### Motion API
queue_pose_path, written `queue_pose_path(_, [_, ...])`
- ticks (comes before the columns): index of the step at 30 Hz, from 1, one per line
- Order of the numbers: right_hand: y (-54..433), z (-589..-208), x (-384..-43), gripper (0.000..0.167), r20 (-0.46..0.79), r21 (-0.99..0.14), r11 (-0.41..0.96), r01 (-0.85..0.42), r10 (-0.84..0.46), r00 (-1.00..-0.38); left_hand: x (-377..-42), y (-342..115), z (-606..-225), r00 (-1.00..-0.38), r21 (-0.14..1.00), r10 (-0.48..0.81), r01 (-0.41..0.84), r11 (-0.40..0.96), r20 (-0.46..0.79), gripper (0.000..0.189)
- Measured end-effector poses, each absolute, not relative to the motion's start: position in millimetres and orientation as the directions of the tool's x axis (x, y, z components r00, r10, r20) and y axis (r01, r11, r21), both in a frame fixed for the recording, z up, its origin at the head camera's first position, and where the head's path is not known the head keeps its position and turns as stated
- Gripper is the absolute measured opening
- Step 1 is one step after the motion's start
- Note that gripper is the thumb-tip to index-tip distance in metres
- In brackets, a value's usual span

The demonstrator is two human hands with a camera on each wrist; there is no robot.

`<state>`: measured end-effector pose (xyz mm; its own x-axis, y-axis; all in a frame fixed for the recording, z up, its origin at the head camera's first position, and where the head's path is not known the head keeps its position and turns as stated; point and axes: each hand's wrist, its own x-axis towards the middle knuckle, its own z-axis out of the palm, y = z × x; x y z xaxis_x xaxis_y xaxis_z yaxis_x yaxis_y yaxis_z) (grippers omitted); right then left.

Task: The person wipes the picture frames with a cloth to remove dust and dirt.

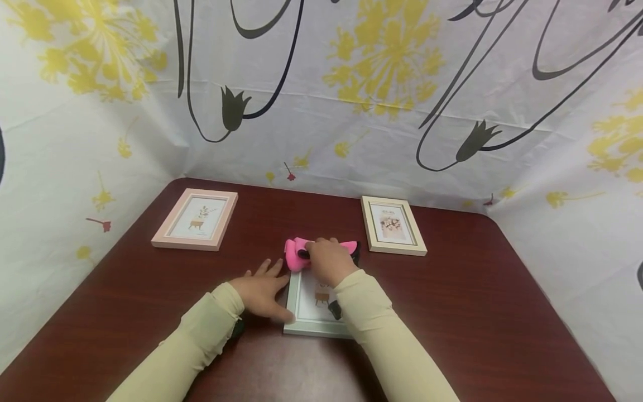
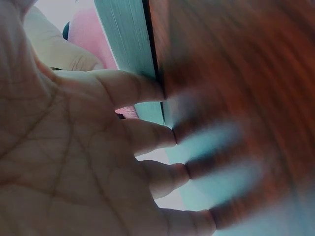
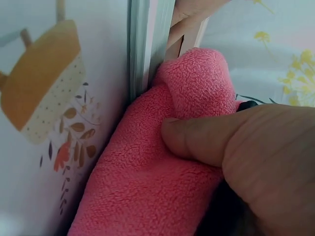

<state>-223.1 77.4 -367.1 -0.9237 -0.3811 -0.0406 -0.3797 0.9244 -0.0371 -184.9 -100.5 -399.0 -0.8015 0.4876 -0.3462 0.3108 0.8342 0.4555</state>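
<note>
In my head view the left hand [image 1: 259,293], fingers spread wide, touches the left side of a mint-green frame [image 1: 312,328] on the counter [image 1: 452,312]; beyond it, the right hand [image 1: 330,262] grips a pink cloth [image 1: 293,258] at the frame's far end. Farther off I see a pink frame [image 1: 196,219] at left and a cream frame [image 1: 393,226] at right.
</note>
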Motion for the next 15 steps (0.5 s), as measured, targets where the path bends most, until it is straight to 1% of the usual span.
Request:
queue_pose_path(7, [80, -369, -226, 0.036, -0.041, -0.062, 0.925, -0.374, -0.377, -0.925, -185, -102, -399, -0.803, 0.45, 0.493, 0.323, 0.832, -0.335, 0.102])
queue_pose_path(11, [86, -369, -229, 0.037, -0.053, -0.13, 0.911, -0.392, -0.401, -0.915, -184, -103, -400, -0.803, 0.432, 0.495, 0.337, 0.836, -0.332, 0.102])
queue_pose_path(13, [92, -367, -232, 0.035, -0.034, -0.175, 0.898, -0.404, -0.416, -0.909, -184, -104, -400, -0.804, 0.423, 0.494, 0.341, 0.839, -0.332, 0.102])
queue_pose_path(15, [101, -364, -236, 0.034, 0.011, -0.185, 0.895, -0.407, -0.412, -0.911, -184, -104, -400, -0.806, 0.421, 0.492, 0.34, 0.841, -0.33, 0.103])
